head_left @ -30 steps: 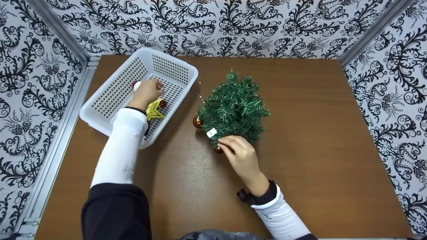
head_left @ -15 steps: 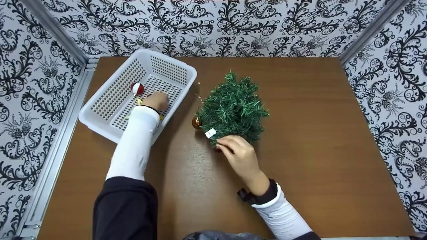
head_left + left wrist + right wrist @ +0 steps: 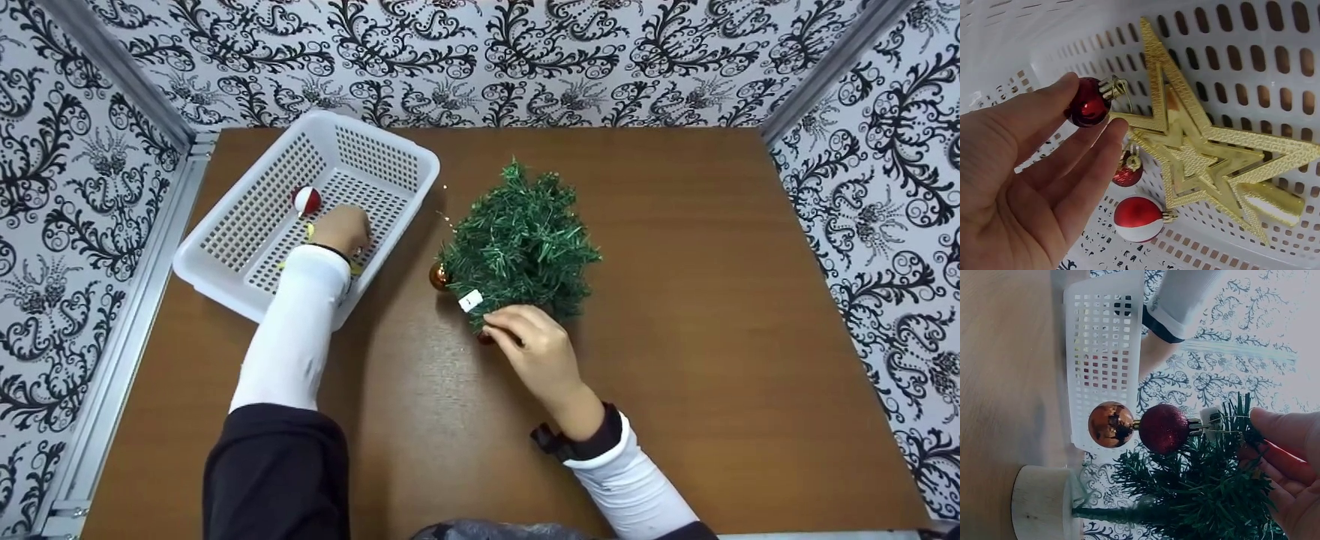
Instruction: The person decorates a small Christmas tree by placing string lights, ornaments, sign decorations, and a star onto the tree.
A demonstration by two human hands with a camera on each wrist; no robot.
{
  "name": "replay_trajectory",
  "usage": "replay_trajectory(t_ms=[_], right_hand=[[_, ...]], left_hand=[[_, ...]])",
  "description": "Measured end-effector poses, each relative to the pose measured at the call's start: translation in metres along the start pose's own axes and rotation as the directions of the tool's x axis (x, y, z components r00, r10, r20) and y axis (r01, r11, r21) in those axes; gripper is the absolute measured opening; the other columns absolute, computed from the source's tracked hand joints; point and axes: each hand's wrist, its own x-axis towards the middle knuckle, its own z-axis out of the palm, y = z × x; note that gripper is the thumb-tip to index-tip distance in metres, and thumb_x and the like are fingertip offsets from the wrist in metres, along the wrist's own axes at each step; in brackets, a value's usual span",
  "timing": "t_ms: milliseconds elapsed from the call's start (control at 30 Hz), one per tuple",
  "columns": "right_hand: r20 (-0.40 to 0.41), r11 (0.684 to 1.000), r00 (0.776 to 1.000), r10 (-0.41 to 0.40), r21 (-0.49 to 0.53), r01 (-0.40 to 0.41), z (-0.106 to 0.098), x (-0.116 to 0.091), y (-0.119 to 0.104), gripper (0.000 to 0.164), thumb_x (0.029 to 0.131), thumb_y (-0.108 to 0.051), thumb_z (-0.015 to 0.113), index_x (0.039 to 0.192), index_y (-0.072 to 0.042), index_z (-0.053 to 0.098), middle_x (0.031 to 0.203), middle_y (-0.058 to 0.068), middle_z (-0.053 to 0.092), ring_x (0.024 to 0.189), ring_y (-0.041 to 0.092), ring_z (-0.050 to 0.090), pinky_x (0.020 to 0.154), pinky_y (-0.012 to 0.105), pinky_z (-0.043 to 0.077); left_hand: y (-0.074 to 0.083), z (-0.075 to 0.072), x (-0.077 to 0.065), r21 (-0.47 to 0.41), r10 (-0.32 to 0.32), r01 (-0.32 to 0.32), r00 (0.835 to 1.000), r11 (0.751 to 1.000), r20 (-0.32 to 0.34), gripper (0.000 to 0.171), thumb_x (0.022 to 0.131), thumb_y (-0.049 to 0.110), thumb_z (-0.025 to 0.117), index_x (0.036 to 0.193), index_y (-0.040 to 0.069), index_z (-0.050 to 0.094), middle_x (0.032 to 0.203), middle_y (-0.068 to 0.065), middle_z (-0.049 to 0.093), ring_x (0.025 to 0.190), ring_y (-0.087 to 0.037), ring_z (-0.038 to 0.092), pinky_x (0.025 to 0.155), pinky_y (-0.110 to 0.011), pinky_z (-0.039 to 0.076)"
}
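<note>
In the left wrist view my left hand [image 3: 1027, 163] pinches a small shiny red bauble [image 3: 1090, 104] with a gold cap, inside the white basket [image 3: 247, 296]. Just beyond it lies a gold glitter star [image 3: 1190, 157]; a red glittery bauble [image 3: 1127, 171] and a red-and-white bauble [image 3: 1139, 218] are also there. My right hand [image 3: 544, 349] pinches a branch tip of the small green Christmas tree [image 3: 525, 247], at the hanging loop of a dark red glitter bauble [image 3: 1164, 428]. A copper bauble [image 3: 1111, 424] shows beside that one.
A white tag [image 3: 471, 301] sits on the tree near my right fingers. The tree stands on a pale wooden base [image 3: 1044, 500]. Patterned walls [image 3: 555, 67] border the brown table [image 3: 697, 300] at the back and sides.
My left hand has moved lower in the basket, uncovering the red-and-white bauble and covering most of the star. My right hand stays at the same branch.
</note>
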Motion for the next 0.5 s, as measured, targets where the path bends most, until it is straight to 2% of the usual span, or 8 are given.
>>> replay_trajectory(t_ms=[133, 233, 333, 500], right_hand=[[-0.01, 1.0, 1.0, -0.008, 0.0, 0.008, -0.001, 0.001, 0.0, 0.012, 0.074, -0.009, 0.072, 0.086, -0.007, 0.07, 0.084, 0.002, 0.067, 0.081, 0.012, 0.061, 0.078, 0.019, 0.049], [-0.013, 1.0, 1.0, -0.011, 0.001, 0.011, 0.0, 0.002, 0.0, 0.013, 0.074, -0.009, 0.072, 0.086, -0.007, 0.07, 0.085, 0.002, 0.066, 0.082, 0.013, 0.061, 0.079, 0.019, 0.049], [-0.01, 1.0, 1.0, -0.01, -0.008, 0.01, 0.0, 0.002, -0.001, 0.012, 0.075, -0.01, 0.071, 0.086, -0.007, 0.07, 0.084, 0.002, 0.066, 0.081, 0.013, 0.061, 0.078, 0.019, 0.049], [-0.008, 1.0, 1.0, -0.009, -0.023, 0.009, 0.0, 0.001, -0.002, 0.012, 0.074, -0.01, 0.071, 0.086, -0.007, 0.07, 0.084, 0.002, 0.066, 0.08, 0.012, 0.061, 0.079, 0.018, 0.049]], left_hand=[[0.0, -0.01, -0.002, -0.065, 0.016, -0.018, 0.999, 0.998, -0.043, 0.017, 0.074, 0.004, 0.061, 0.089, -0.003, 0.066, 0.094, -0.019, 0.064, 0.084, -0.03, 0.056, 0.075, -0.04, 0.048], [0.0, -0.017, -0.005, -0.101, 0.017, -0.023, 0.998, 0.995, -0.058, 0.023, 0.076, 0.005, 0.059, 0.096, -0.004, 0.065, 0.102, -0.021, 0.062, 0.096, -0.032, 0.055, 0.084, -0.043, 0.046], [-0.002, -0.021, -0.009, -0.138, 0.021, -0.03, 0.998, 0.99, -0.066, 0.022, 0.08, 0.007, 0.058, 0.098, -0.003, 0.064, 0.104, -0.021, 0.061, 0.098, -0.033, 0.054, 0.085, -0.043, 0.045], [-0.005, -0.026, -0.017, -0.192, 0.033, -0.057, 0.991, 0.98, -0.126, 0.021, 0.081, 0.008, 0.057, 0.097, -0.003, 0.065, 0.102, -0.021, 0.062, 0.093, -0.033, 0.056, 0.082, -0.042, 0.046]])
